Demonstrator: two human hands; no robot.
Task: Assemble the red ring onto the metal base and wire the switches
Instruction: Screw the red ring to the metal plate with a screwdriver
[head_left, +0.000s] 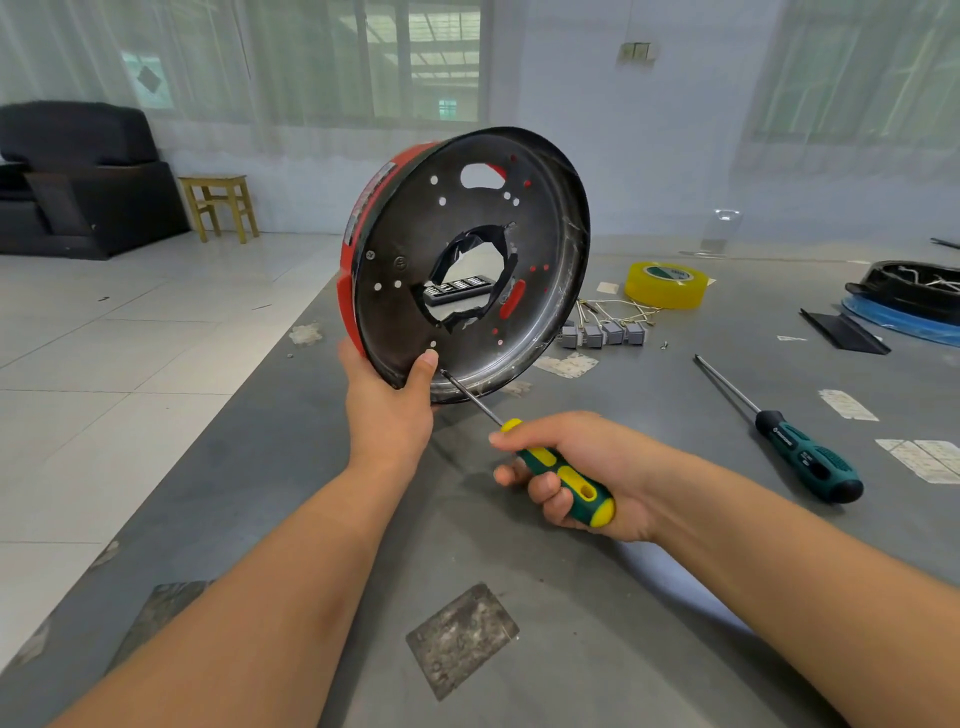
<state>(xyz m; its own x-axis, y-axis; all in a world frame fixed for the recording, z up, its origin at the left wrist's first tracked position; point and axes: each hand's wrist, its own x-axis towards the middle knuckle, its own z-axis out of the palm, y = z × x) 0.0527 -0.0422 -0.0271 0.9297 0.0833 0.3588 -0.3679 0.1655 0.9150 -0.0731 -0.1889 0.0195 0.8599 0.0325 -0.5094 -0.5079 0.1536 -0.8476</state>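
My left hand (392, 402) holds the dark metal base (457, 208) upright by its lower rim, thumb on the inner face. The red ring (358, 218) sits against the back of the base and shows along its left edge and through some holes. My right hand (576, 473) grips a green-and-yellow screwdriver (569, 475); its tip touches the base near the lower rim, just right of my thumb. Several small grey switches (602, 332) with pale wires lie on the table behind the base.
A second, dark green screwdriver (779, 431) lies at the right. A yellow tape roll (666, 285) stands behind the switches. A black part on a blue ring (914, 301) sits at the far right. The grey table's left edge (218, 415) runs diagonally; tiled floor, stool and sofa beyond.
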